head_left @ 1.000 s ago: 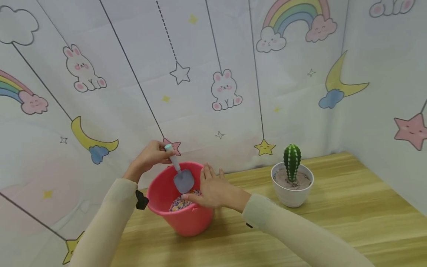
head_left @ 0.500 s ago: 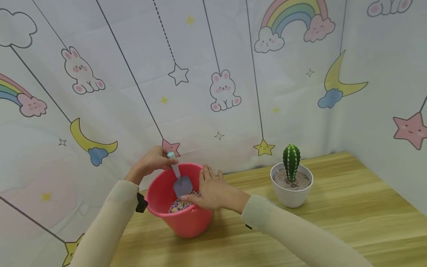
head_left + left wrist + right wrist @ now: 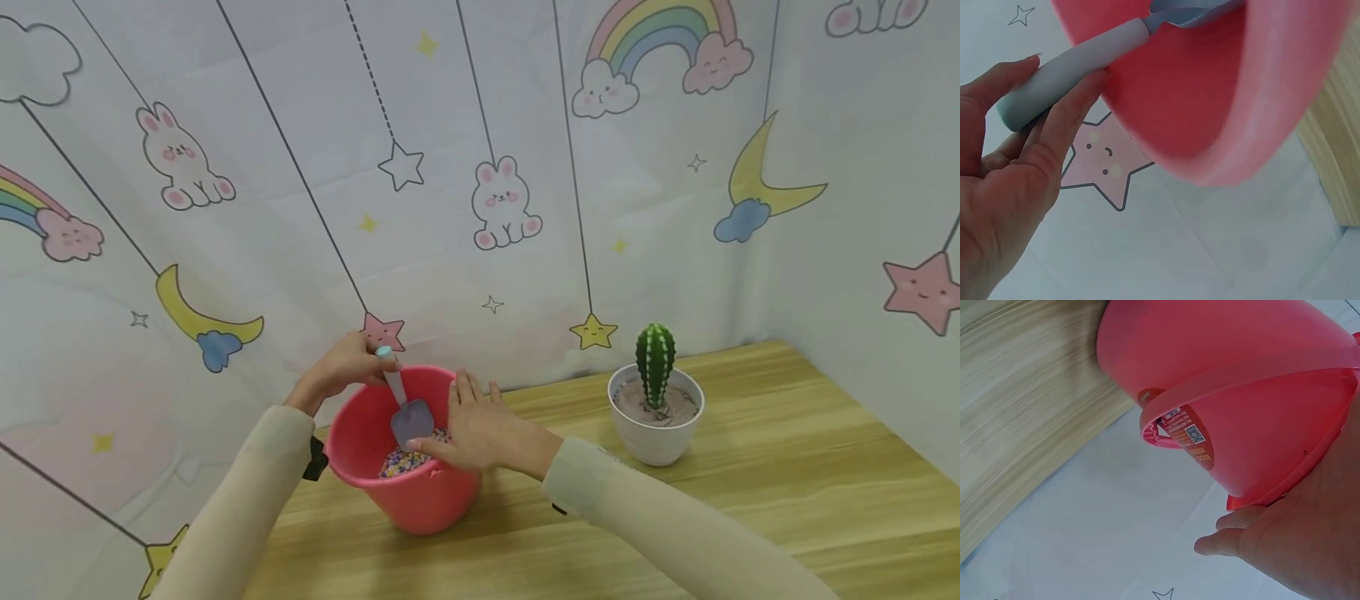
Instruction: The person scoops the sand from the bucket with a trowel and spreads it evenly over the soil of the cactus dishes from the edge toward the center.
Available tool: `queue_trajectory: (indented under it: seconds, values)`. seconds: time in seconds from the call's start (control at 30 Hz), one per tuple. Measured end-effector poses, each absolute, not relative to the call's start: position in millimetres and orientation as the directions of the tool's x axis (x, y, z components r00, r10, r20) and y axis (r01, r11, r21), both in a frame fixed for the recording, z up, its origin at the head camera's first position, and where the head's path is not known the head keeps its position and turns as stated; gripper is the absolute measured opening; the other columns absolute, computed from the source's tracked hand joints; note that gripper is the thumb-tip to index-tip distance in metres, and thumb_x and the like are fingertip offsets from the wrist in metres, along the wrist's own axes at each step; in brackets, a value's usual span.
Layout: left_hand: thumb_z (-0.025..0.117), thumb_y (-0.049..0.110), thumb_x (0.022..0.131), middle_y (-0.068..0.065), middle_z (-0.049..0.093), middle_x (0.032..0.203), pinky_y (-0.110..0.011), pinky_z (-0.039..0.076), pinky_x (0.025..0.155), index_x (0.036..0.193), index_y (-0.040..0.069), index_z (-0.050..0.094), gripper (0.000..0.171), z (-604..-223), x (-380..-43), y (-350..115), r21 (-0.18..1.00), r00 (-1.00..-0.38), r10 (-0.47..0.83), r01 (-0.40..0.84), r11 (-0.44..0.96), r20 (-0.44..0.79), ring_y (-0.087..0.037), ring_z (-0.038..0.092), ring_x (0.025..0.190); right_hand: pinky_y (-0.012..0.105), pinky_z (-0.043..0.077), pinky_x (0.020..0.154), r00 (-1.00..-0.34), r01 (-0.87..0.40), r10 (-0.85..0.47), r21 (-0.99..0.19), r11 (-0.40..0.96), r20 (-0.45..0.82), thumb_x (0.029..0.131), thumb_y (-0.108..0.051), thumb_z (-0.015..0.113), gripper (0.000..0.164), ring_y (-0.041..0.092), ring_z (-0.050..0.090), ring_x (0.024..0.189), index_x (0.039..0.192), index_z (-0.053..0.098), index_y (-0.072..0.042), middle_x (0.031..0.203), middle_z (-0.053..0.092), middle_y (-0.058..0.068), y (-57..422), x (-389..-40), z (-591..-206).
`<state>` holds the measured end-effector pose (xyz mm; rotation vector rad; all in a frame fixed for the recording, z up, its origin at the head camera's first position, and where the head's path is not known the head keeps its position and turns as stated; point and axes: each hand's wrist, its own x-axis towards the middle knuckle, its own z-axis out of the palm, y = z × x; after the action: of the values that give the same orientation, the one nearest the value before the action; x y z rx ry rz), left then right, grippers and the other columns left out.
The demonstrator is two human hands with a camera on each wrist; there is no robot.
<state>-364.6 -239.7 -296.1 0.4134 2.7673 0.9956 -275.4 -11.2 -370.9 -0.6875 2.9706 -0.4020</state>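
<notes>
Shovel point(image 3: 412, 421) leaned into the pink bucket point(image 3: 423, 504), its grey-blue blade down inside and its pale handle rising past the rim, the teal end uppermost. My left grip point(image 3: 341, 367) held that handle near its upper end, narrowed around it with the thumb on one side and the fingers on the other. The blade's lower edge reached the small multicoloured beads point(image 3: 397, 463) inside; I could not tell whether it was buried among them.

My right grip point(image 3: 483, 429) lay wide and flat against the right side of the bucket, fingers straight, thumb extended over the rim toward the blade. On the bucket's outer wall a carrying handle point(image 3: 1241, 378) ran across a printed red label point(image 3: 1196, 444).

The bucket stood on the wood-grained counter point(image 3: 562, 542), near its back edge and toward the left corner. Well to its right, also near the back edge and closer to the back right corner, stood a white pot point(image 3: 655, 446) with a green cactus point(image 3: 656, 367) upright in it. Cream sleeves point(image 3: 255, 467) covered my arms. Behind the counter hung a pale cloth point(image 3: 450, 275) printed with rabbits, moons, rainbows and stars.
</notes>
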Motion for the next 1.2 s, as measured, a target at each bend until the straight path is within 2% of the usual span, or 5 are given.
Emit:
queue_trajectory:
  seconds: [0.17,0.43,0.77,1.03,1.2]
  values:
    - [0.075,0.016,0.097,-0.017,0.073,0.094,-0.047,0.067,0.09,0.104,-0.007,0.074,0.024,-294.9,-364.4,-239.3,0.62,-0.96,0.276,0.182,0.763,-0.058,-0.034,0.079,0.093,0.063,0.028,0.131,-0.893,-0.434,-0.45,-0.268,0.86,0.001,0.094,-0.085,0.041,0.113,0.039,0.015,0.165,0.167,0.017,-0.002,0.177,0.013,0.018,-11.8,-274.5,-369.1]
    - [0.078,0.021,0.096,-0.019,0.077,0.099,-0.045,0.067,0.09,0.113,-0.006,0.074,0.032,-295.2,-362.8,-235.8,0.631,-0.967,0.244,0.143,0.763,-0.076,-0.034,0.081,0.095,0.062,0.028,0.131,-0.89,-0.439,-0.456,-0.269,0.857,0.001,0.094,-0.084,0.041,0.112,0.039,0.014,0.165,0.167,0.017,-0.002,0.177,0.013,0.018,-11.3,-272.8,-368.4]
    - [0.078,0.027,0.097,-0.018,0.079,0.107,-0.045,0.066,0.093,0.116,-0.001,0.075,0.034,-294.9,-365.2,-230.6,0.617,-0.973,0.214,0.116,0.778,-0.087,-0.035,0.08,0.099,0.059,0.028,0.132,-0.885,-0.45,-0.465,-0.276,0.849,0.015,0.095,-0.082,0.043,0.112,0.039,0.013,0.166,0.167,0.016,-0.001,0.177,0.013,0.019,-10.0,-274.0,-367.0]
    - [0.077,0.024,0.097,-0.016,0.078,0.098,-0.046,0.067,0.092,0.112,-0.003,0.075,0.031,-294.6,-366.7,-234.1,0.621,-0.971,0.21,0.094,0.778,-0.117,-0.035,0.08,0.096,0.058,0.027,0.132,-0.888,-0.445,-0.461,-0.278,0.851,0.011,0.095,-0.082,0.043,0.113,0.04,0.013,0.166,0.167,0.016,0.0,0.177,0.011,0.019,-10.1,-273.7,-368.2]
    - [0.078,0.025,0.096,-0.015,0.078,0.095,-0.044,0.067,0.091,0.111,-0.003,0.075,0.032,-295.4,-367.6,-231.3,0.609,-0.971,0.201,0.082,0.789,-0.129,-0.03,0.079,0.09,0.056,0.027,0.133,-0.89,-0.438,-0.456,-0.284,0.853,0.006,0.095,-0.083,0.042,0.113,0.039,0.013,0.166,0.167,0.015,0.0,0.177,0.011,0.019,-9.7,-274.3,-370.8]
